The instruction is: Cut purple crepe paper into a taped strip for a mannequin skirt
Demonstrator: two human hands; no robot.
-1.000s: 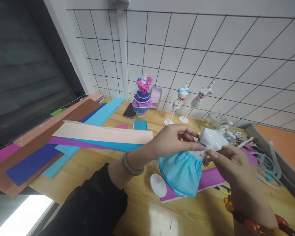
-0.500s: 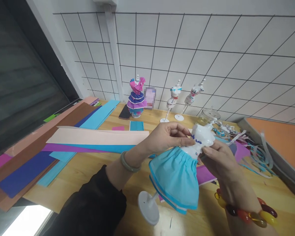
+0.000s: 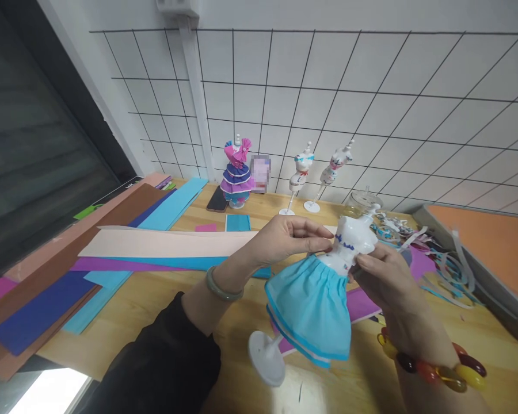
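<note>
A small white dress form (image 3: 356,234) tilts to the right in front of me, with a narrow dark blue trim across its torso. It wears a gathered turquoise skirt (image 3: 313,307) with a brighter blue hem. The round white base (image 3: 266,359) is at the lower left of the skirt. My right hand (image 3: 386,276) grips the torso from the right, thumb in front and fingers mostly hidden behind. At the left side of the waist is my left hand (image 3: 296,238), its fingers bent and apart from the thumb, with nothing visible between them.
Coloured paper strips (image 3: 168,241) lie across the left. At the back stand a dressed form (image 3: 236,178), two white forms (image 3: 301,169), a phone (image 3: 217,199) and a glass jar (image 3: 365,201). Ribbon scraps (image 3: 451,270) and a grey-edged orange tray (image 3: 487,253) are at right.
My left thumb has drawn back from the front of the torso to its left side. The form's base has shifted slightly up and right. My right hand keeps its hold.
</note>
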